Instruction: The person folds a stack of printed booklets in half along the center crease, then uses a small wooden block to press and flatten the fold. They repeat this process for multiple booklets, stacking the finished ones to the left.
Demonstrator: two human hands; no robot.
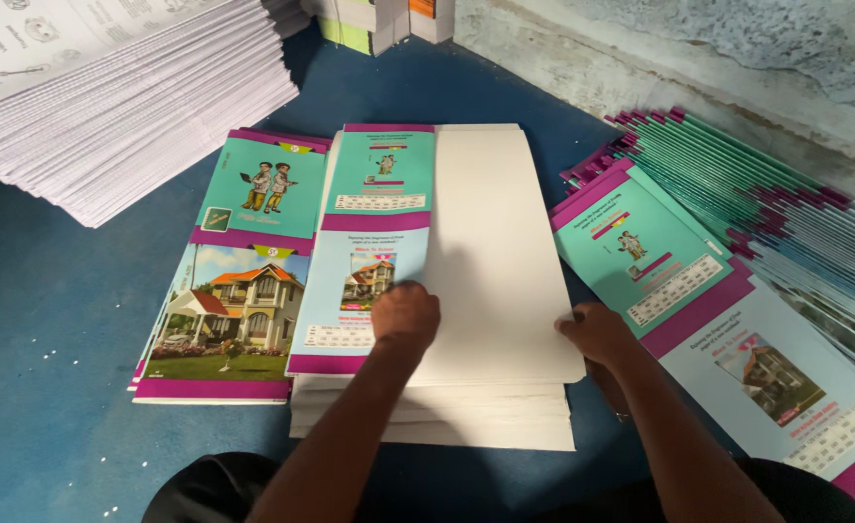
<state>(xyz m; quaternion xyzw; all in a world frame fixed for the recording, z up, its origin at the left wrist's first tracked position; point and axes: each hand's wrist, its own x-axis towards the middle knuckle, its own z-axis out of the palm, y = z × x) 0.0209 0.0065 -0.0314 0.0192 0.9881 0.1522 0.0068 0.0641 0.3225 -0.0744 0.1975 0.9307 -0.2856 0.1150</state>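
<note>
Centrally, hands on white sheet stack, teal-magenta cover beneath, fanned covers right.

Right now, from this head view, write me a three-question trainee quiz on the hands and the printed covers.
1. True or false: the left hand rests flat on the folded teal-and-magenta printed cover atop the middle stack of white sheets.
2. Which hand grips the right edge of the top plain white sheet? A) left B) right C) neither
3. Fill in: the loose covers showing a house picture lie to the ____ of the middle stack.

Key:
1. True.
2. B: the right hand curls its fingers over that edge.
3. Left; the fanned row of teal covers lies on the right.
</note>
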